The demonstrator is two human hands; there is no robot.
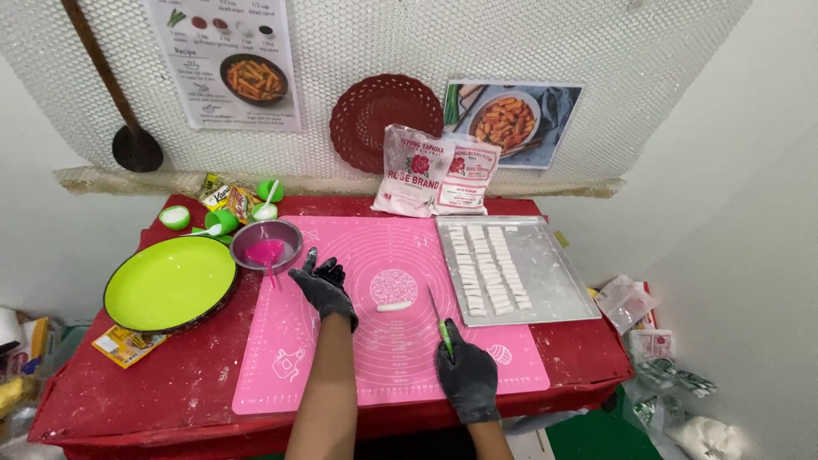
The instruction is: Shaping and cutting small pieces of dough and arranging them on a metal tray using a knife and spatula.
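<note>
Both my hands wear black gloves over a pink silicone mat (281,358) on a red table. My left hand (322,286) rests flat and open on the mat, left of a small white dough roll (394,306). My right hand (465,373) grips a green-handled knife (440,319) whose blade points toward the roll without touching it. A metal tray (554,273) to the right holds several rows of cut white dough pieces (488,267).
A lime-green plate (169,283) sits at the left, beside a small bowl with a pink insert (266,245) and green measuring cups (221,221). Two flour bags (434,170) lean against the back wall. Packets and bags lie on the floor at right (656,349).
</note>
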